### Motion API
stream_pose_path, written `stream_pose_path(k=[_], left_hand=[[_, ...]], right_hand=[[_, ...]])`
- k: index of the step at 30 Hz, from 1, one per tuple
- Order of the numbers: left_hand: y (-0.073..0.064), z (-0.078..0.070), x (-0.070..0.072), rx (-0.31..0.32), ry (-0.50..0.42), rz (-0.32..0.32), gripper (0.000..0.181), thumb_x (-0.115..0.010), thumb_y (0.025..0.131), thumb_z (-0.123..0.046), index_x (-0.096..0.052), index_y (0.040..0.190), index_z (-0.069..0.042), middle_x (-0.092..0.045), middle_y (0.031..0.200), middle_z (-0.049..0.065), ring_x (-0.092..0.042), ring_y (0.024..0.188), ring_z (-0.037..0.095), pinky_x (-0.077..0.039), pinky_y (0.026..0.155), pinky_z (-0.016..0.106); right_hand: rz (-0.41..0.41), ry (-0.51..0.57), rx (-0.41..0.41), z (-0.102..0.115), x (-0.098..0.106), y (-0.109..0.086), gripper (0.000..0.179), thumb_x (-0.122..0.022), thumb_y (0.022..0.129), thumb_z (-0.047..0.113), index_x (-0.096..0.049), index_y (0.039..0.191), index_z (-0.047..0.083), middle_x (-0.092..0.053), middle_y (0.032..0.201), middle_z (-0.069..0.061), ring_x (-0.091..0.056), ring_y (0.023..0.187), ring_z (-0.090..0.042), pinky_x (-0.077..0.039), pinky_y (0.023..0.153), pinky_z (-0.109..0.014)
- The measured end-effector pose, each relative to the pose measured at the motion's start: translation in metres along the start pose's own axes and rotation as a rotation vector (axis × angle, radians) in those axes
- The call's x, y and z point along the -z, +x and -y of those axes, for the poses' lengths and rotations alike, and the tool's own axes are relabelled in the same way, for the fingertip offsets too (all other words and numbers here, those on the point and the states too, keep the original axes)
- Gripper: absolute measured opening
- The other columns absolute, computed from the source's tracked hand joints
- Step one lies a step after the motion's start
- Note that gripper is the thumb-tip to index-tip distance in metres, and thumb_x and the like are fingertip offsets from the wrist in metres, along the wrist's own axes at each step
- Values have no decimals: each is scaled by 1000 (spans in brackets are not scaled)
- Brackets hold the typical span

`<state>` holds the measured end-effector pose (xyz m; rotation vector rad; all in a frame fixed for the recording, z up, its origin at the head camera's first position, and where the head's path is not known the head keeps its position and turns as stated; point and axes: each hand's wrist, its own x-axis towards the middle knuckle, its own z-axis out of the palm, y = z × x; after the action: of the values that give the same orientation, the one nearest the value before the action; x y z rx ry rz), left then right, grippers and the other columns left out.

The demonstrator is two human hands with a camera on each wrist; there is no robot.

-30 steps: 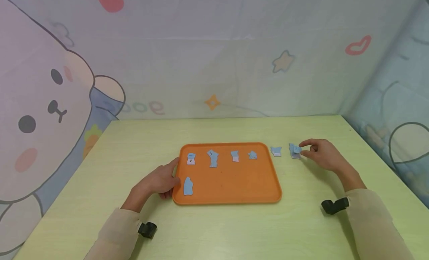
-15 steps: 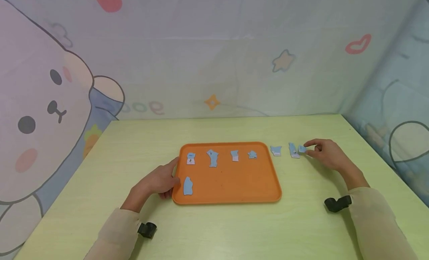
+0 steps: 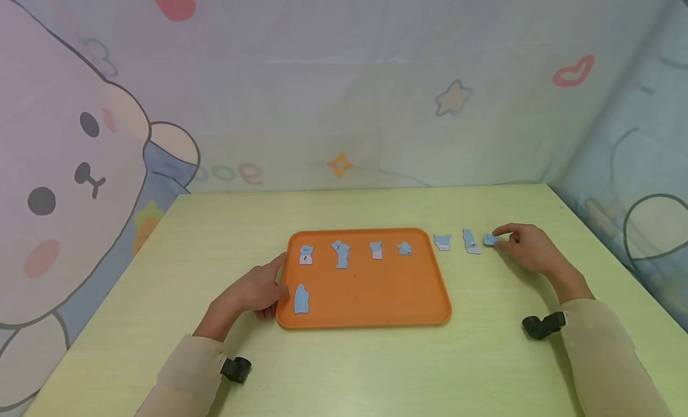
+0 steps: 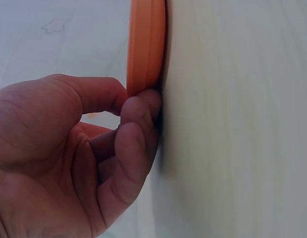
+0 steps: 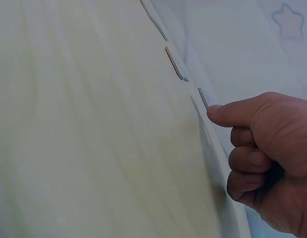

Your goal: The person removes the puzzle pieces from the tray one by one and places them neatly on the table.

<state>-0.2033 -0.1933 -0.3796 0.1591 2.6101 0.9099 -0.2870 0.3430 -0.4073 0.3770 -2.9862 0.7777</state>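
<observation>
An orange tray (image 3: 371,297) lies on the table with several flat, irregular light-blue puzzle pieces on it. My left hand (image 3: 260,288) grips the tray's left edge, with its thumb on the rim and fingers curled under it in the left wrist view. To the right of the tray, my right hand (image 3: 524,247) pinches a small light-blue puzzle piece (image 3: 490,239) between thumb and index finger. In the right wrist view this piece (image 5: 203,98) shows edge-on, close to the tabletop, and the other fingers are curled in.
Two more puzzle pieces lie between the tray and my right hand: one (image 3: 443,242) near the tray's corner, the other (image 3: 470,242) farther right. The pale wooden table (image 3: 376,375) ends at a cartoon-printed cloth (image 3: 301,106) at the back.
My right hand has moved right, drawing the small puzzle piece off the one it overlapped, so a gap now shows between them. My left hand and the tray have not moved.
</observation>
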Motion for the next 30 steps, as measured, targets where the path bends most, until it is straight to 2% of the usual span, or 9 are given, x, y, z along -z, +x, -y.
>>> stream_pose_path(k=[16,24,30], left_hand=[[0,-2,0,13,22,-4,77,-49,86,-9,-14,154,-20,-57,56,8,-52,44,21,-48,45,34],[-1,-1,0,2,20,-6,75,-48,85,-9,-18,153,-19,-56,57,8,-50,43,21,-47,45,34],[-1,-1,0,3,-3,-5,73,-48,83,-8,-23,150,-20,-55,55,7,-49,43,20,-45,45,33]], right_hand=[[8,-30,12,-4,1,2,35,-58,94,25,-62,119,1,-50,71,-3,-43,66,-17,-36,62,-31],[23,-32,22,-6,1,2,34,-57,95,24,-61,120,2,-49,70,-3,-42,66,-18,-35,63,-33],[24,-53,22,-6,0,3,32,-57,94,22,-61,120,3,-55,77,-6,-46,70,-20,-39,65,-34]])
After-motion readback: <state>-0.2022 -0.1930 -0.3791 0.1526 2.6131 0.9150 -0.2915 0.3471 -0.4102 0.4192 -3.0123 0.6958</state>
